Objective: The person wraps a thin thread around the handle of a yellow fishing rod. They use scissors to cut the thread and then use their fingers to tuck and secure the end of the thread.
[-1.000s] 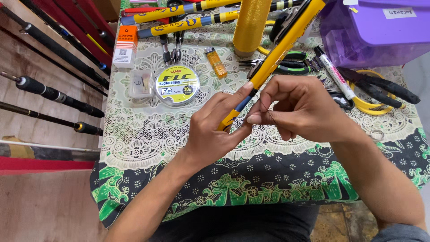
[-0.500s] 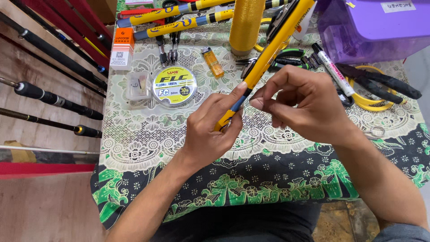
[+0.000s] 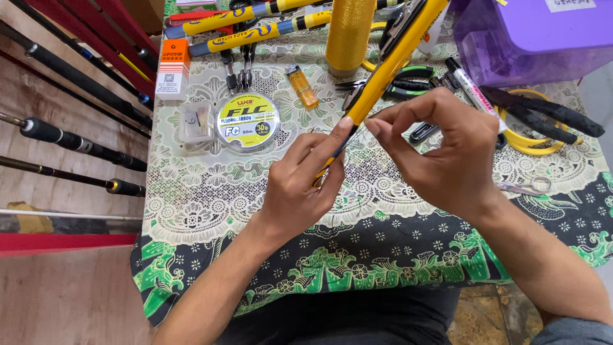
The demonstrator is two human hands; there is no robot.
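The left hand (image 3: pixel 300 185) is curling closed around the lower end of a yellow fishing rod (image 3: pixel 383 70), with the thumb stretching up along the shaft, above the middle of the tabletop (image 3: pixel 191 211), which is wearing a white lace cloth over a green and black floral one. The right hand (image 3: pixel 440 153) is hovering just beside it, thumb and forefinger pinching narrowly right at the rod's shaft; thin line seems to be running there, though it is too fine to be sure what the fingertips are gripping. The rod is tilting up and away toward the far right corner, passing over the things lying behind the hands.

Beyond the left hand, a round spool of fishing line (image 3: pixel 248 121) is lying flat, with a small clear plastic box (image 3: pixel 196 121) just to its left and an orange lighter (image 3: pixel 302 86) just to its right. Behind the right hand, green-handled pliers (image 3: pixel 396 89) and black-handled pliers (image 3: pixel 543 112) are lying near a white marker pen (image 3: pixel 469 86). Small scissors (image 3: pixel 527 187) are resting near the right edge.

Farther back, a tall cone of gold thread (image 3: pixel 349 35) is standing upright, a purple plastic box (image 3: pixel 530 38) is sitting at the far right corner, and an orange and white carton (image 3: pixel 173 67) is lying near the far left edge. Dark rods (image 3: pixel 70 144) are leaning beside the left edge.
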